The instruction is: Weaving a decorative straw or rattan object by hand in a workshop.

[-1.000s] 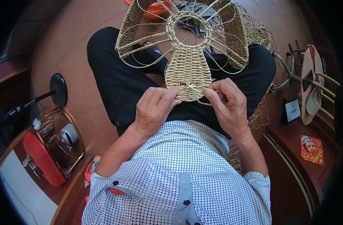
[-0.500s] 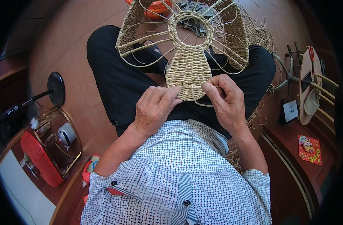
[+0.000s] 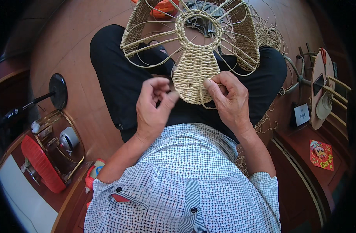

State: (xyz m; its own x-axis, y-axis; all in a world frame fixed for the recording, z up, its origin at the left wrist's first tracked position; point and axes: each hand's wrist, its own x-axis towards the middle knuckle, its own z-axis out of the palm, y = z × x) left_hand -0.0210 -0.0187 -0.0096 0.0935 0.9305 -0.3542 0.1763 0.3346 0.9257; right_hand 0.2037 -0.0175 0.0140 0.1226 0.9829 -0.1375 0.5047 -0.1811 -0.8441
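Observation:
A basket-like piece of woven tan cord [image 3: 132, 35] rests across my lap, with spokes running in to a braided ring [image 3: 201, 47]. From the ring a tightly woven panel [image 3: 194, 72] widens toward me. My right hand [image 3: 230, 95] is closed at the panel's lower right edge, thumb and forefinger pinching a cord strand [image 3: 201, 98] that loops out of the weave. Just off the panel's left edge is my left hand [image 3: 153, 105], fingers loosely curled, thumb apart, with nothing visible in it.
Loose tan cord [image 3: 269, 37] lies heaped on the floor beyond my right knee. An orange bag [image 3: 164, 9] sits past the basket work. A red fan [image 3: 40, 165] stands at the left, and a metal-legged stand [image 3: 296, 79] at the right.
My left hand has let go of the panel's lower left edge and drawn away to the left. My right hand has shifted slightly left and up along the strand.

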